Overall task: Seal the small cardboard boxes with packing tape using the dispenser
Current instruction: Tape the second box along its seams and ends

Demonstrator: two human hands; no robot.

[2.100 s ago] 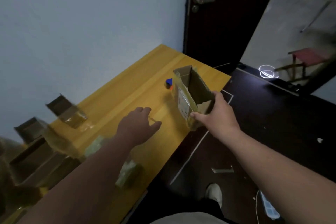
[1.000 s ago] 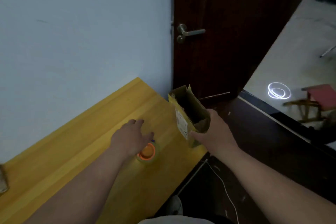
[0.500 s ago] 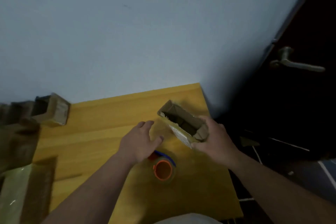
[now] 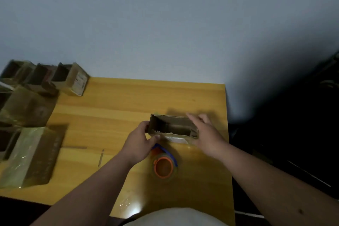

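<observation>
A small open cardboard box point(image 4: 172, 126) lies on the yellow wooden table point(image 4: 113, 108), its opening facing up towards me and a white label on its near side. My left hand point(image 4: 139, 143) grips the box's left end, thumb on the near wall and fingers round the corner. Over the box's right end is my right hand point(image 4: 207, 134), its straight fingers reaching past the far edge; the thumb is hidden. The tape dispenser point(image 4: 164, 166), with an orange core and blue frame, stands on the table just in front of the box, between my forearms.
Several other cardboard boxes point(image 4: 69, 79) stand in rows at the table's left side, some glossy with tape point(image 4: 31, 154). A thin strip point(image 4: 100, 158) lies on the table. The wall runs along the far edge; past the table's right edge point(image 4: 227, 134) is a dark floor.
The view swung left from the door to the table. The box was brought down and turned level. My left hand moved off the dispenser onto the box's left end; my right hand's fingers straightened.
</observation>
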